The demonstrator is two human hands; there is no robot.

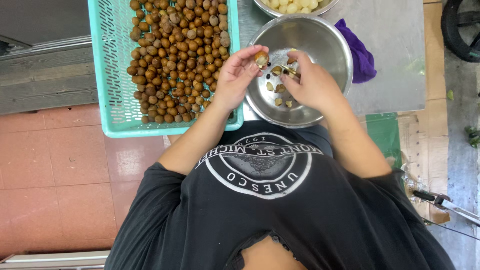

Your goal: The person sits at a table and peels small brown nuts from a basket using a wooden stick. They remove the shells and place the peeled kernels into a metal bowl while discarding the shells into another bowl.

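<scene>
My left hand (pixel 239 75) pinches a round brown fruit (pixel 261 58), partly opened, over a steel bowl (pixel 332 47). Facing it, my right hand (pixel 311 84) grips a small thin metal tool (pixel 289 70) whose tip points at the fruit. The two hands nearly touch above the bowl's left half. Bits of brown shell and a few dark seeds (pixel 277 92) lie on the bowl's bottom. To the left stands a teal plastic basket (pixel 107 75) heaped with many of the same brown fruits (pixel 175 55); my left wrist rests by its right rim.
A second steel bowl (pixel 260 6) of pale peeled fruit sits at the top edge. A purple cloth (pixel 357 52) lies on the grey metal tabletop (pixel 395 65). Red floor tiles (pixel 55 165) are at left, cardboard (pixel 432 125) and a dark wheel (pixel 462 27) at right.
</scene>
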